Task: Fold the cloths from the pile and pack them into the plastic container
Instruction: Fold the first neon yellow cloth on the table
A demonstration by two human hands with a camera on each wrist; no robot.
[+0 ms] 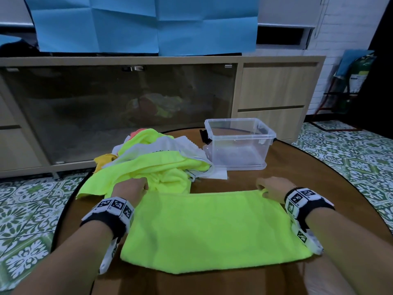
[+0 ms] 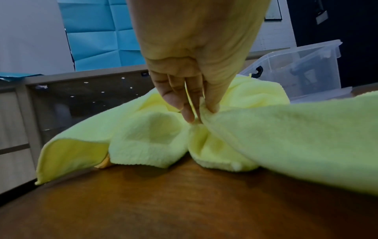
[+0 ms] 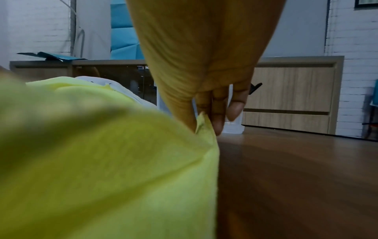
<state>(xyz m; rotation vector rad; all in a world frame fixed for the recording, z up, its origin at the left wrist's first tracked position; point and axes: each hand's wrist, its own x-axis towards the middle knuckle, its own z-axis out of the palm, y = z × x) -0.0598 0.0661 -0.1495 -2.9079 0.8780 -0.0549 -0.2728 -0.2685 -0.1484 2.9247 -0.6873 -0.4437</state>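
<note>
A neon yellow cloth (image 1: 212, 228) lies spread as a wide rectangle on the round wooden table (image 1: 331, 196), close to me. My left hand (image 1: 131, 188) pinches its far left corner between thumb and fingers (image 2: 189, 113). Its far right corner is pinched by my right hand (image 1: 272, 188), as the right wrist view shows at the fingers (image 3: 216, 124). Behind the left hand sits the pile of cloths (image 1: 157, 158), yellow, white and orange. The clear plastic container (image 1: 240, 143) stands open and empty at the table's far side, right of the pile.
A low wooden cabinet with dark glass doors (image 1: 119, 111) runs behind the table. Blue paper sheets (image 1: 148, 24) hang above it. Patterned green floor tiles (image 1: 348, 150) surround the table. Bare table top (image 3: 296, 169) lies right of the cloth.
</note>
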